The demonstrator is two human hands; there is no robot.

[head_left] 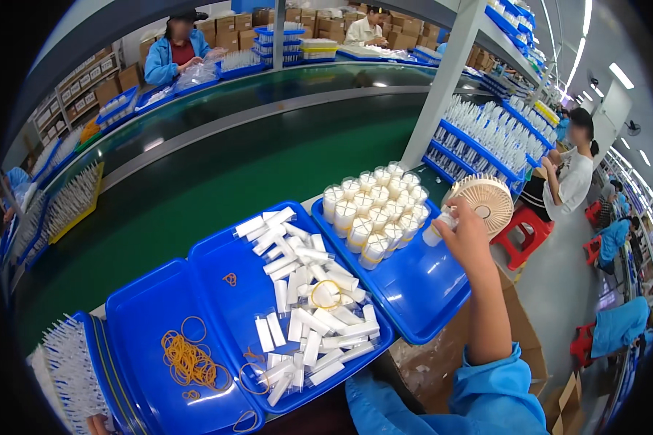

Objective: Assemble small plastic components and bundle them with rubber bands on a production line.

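Note:
My right hand (466,235) reaches over the right blue tray (421,301), its fingers closed around a small bundle of white tubes (435,232) with clear ends. Several similar bundles (377,206) stand upright at that tray's far end, with yellow rubber bands around some. Touching or just behind my fingers is a beige round fan (484,204); which cannot be told. Loose white tubes (312,319) lie heaped in the middle blue tray (210,254). My left hand does not show; fingers (96,424) at the lower left edge cannot be assigned to anyone.
Orange rubber bands (189,360) lie in the left blue tray (134,319). A green conveyor belt (232,170) runs beyond. A metal post (442,87) rises near stacked trays (479,138). Below right is an open cardboard box (519,319). Co-workers sit across and at right.

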